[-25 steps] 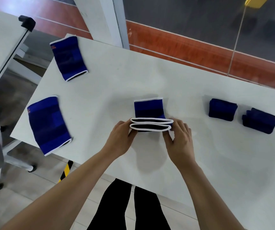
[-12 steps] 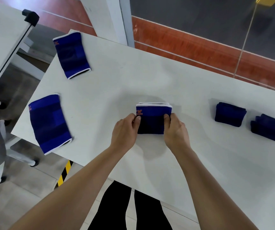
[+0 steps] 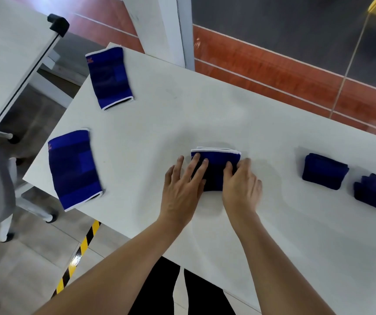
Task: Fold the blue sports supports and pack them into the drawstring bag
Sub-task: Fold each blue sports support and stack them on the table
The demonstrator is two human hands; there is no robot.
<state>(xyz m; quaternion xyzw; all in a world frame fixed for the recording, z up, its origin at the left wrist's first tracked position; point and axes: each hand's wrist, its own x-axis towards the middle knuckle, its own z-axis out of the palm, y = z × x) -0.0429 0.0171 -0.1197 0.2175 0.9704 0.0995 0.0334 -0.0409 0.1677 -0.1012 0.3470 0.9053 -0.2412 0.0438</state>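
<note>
- Mid-tabletop (image 3: 205,110), just in front of the person: folded blue support (image 3: 216,170), white-trimmed edge turned away, long axis running left to right.
- Left hand (image 3: 182,187) spread flat, straight fingers pressing the left part of the fold.
- Right hand (image 3: 241,185) on the right end, fingers curled over the cloth (pinching it, as far as can be told).
- Off to the right, well apart: two folded supports (image 3: 324,170) (image 3: 375,193) just beside each other; right hand nearer to that group.
- Off to the left: near flat support (image 3: 73,169) and far flat support (image 3: 109,77), both unfolded; left hand nearer.
- No drawstring bag in view, so nothing packed yet, judging by this.
</note>
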